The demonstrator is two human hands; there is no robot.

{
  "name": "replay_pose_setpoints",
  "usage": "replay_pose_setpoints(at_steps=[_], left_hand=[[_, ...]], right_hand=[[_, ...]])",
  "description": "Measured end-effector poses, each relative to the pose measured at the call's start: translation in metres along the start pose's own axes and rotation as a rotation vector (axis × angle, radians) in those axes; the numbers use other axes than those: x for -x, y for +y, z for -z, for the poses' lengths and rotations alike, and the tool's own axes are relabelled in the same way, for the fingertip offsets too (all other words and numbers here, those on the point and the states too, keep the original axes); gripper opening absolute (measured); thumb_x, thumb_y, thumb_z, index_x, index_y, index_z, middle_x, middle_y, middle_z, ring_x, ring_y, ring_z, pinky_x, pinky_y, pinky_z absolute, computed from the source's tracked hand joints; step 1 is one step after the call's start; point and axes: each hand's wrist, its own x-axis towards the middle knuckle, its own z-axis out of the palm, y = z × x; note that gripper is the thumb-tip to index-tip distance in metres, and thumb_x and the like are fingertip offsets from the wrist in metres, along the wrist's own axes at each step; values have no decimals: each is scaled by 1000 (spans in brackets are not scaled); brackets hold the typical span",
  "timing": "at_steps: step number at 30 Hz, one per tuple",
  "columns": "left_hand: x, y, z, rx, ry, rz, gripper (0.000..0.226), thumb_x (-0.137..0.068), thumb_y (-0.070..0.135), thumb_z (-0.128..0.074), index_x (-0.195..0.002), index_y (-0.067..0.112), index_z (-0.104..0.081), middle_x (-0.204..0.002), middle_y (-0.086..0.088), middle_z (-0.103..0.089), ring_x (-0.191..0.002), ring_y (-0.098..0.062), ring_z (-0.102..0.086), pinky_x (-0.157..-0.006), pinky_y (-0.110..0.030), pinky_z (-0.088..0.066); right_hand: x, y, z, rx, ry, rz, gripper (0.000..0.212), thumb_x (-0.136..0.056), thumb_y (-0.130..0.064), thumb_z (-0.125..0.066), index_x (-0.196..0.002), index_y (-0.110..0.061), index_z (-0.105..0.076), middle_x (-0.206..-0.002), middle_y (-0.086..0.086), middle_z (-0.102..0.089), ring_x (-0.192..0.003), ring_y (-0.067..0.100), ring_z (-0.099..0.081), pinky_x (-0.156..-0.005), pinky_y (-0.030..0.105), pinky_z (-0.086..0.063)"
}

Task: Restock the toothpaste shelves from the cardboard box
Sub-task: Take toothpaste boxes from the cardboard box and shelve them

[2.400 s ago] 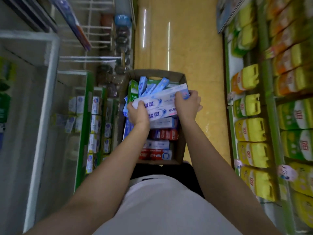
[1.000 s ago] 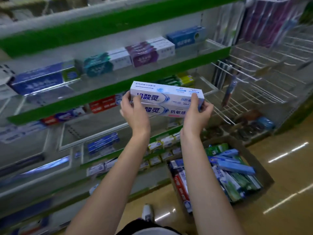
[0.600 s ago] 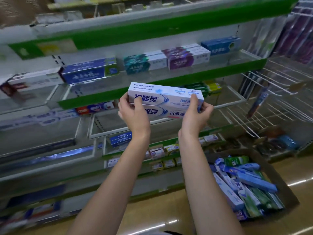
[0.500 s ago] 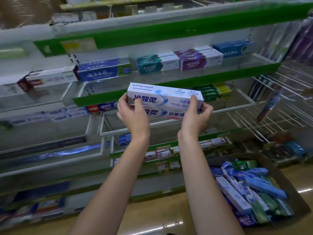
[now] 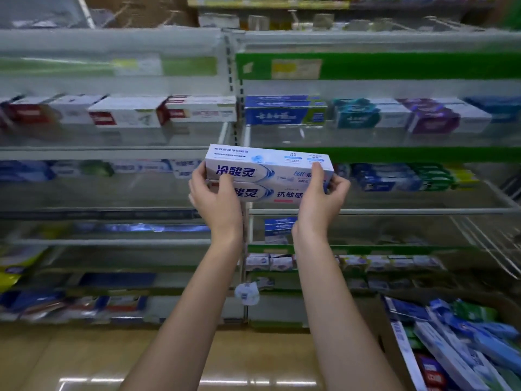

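Two white-and-blue toothpaste boxes (image 5: 267, 176), stacked one on the other, are held level in front of the shelves. My left hand (image 5: 217, 197) grips their left end and my right hand (image 5: 320, 197) grips their right end. The boxes hover before the upright between two shelf bays, at the height of the second glass shelf (image 5: 394, 211). The cardboard box (image 5: 377, 320) stands on the floor at the lower right, with several more toothpaste boxes (image 5: 462, 348) lying in it.
Green-edged shelves (image 5: 394, 67) carry rows of toothpaste: red-and-white boxes (image 5: 127, 114) upper left, blue, teal and purple ones (image 5: 366, 115) upper right. Lower shelves hold small boxes (image 5: 282, 262). Wire racks (image 5: 496, 241) stand at the far right. Yellow tiled floor (image 5: 84, 359) lies below.
Both hands lifted the two boxes out of the cardboard box and up to the shelves. My view has swung left, so the cardboard box now sits at the lower right corner.
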Motion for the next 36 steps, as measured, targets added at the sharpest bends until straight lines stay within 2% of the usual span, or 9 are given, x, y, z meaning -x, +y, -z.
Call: replay_pose_setpoints(at_steps=[6, 11, 15, 17, 21, 26, 29, 32, 36], left_hand=[[-53, 5, 83, -58, 129, -31, 42, -72, 42, -54, -113, 38, -58, -115, 5, -63, -116, -25, -56, -95, -50, -52], [-92, 13, 131, -66, 235, -47, 39, -76, 41, -53, -114, 33, -58, -119, 5, -61, -115, -21, -55, -95, -49, -52], [-123, 14, 150, -54, 303, -73, 32, -84, 30, -53, -116, 29, -58, -121, 3, -59, -113, -17, -55, -94, -43, -53], [-145, 17, 155, -52, 345, -86, 26, -85, 29, -54, -111, 34, -57, -120, 4, -59, -113, -16, -55, -94, -41, -52], [-197, 28, 161, -46, 406, -107, 20, -87, 25, -55, -104, 35, -55, -119, 1, -58, -110, -17, -55, -86, -34, -50], [-254, 36, 177, -72, 499, -127, 29, -86, 26, -54, -114, 22, -58, -118, -1, -60, -107, -17, -57, -82, -31, -47], [-279, 32, 192, -66, 567, -128, 31, -85, 28, -56, -116, 25, -58, -117, 2, -60, -110, -16, -56, -87, -34, -50], [-300, 28, 211, -57, 616, -110, 31, -81, 31, -56, -112, 27, -58, -116, 3, -61, -108, -16, -58, -92, -40, -53], [-327, 32, 237, -50, 645, -114, 25, -78, 33, -55, -104, 34, -56, -114, 4, -62, -109, -18, -58, -93, -45, -53]], right_hand=[[59, 33, -72, 13, -122, -43, 26, -89, -47, -69, -89, -34, -47, -115, 4, -62, -102, 20, -66, -60, 23, -54], [93, 57, -126, 14, -203, -64, 28, -76, -61, -68, -83, -42, -48, -110, -1, -65, -100, 20, -67, -77, 49, -62], [105, 70, -170, -1, -266, -59, 27, -81, -55, -69, -86, -41, -46, -109, -3, -63, -100, 20, -66, -78, 46, -61], [108, 75, -194, -25, -294, -51, 27, -81, -53, -70, -86, -40, -47, -110, -3, -62, -110, 26, -61, -79, 43, -59], [112, 78, -253, -7, -339, -22, 28, -77, -62, -67, -86, -46, -46, -114, -4, -62, -120, 29, -52, -92, 54, -53], [116, 90, -323, 26, -382, -17, 35, -89, -49, -66, -98, -21, -47, -117, 4, -60, -118, 29, -45, -83, 42, -44], [129, 106, -353, 32, -447, -51, 44, -88, -53, -66, -110, -18, -53, -121, 0, -59, -123, 28, -42, -87, 41, -45], [144, 117, -375, 37, -494, -67, 47, -79, -63, -65, -108, -27, -53, -119, -3, -60, -123, 27, -46, -95, 48, -50], [166, 123, -403, 9, -526, -40, 29, -88, -45, -70, -102, -27, -53, -113, -5, -59, -118, 25, -51, -92, 48, -54]])
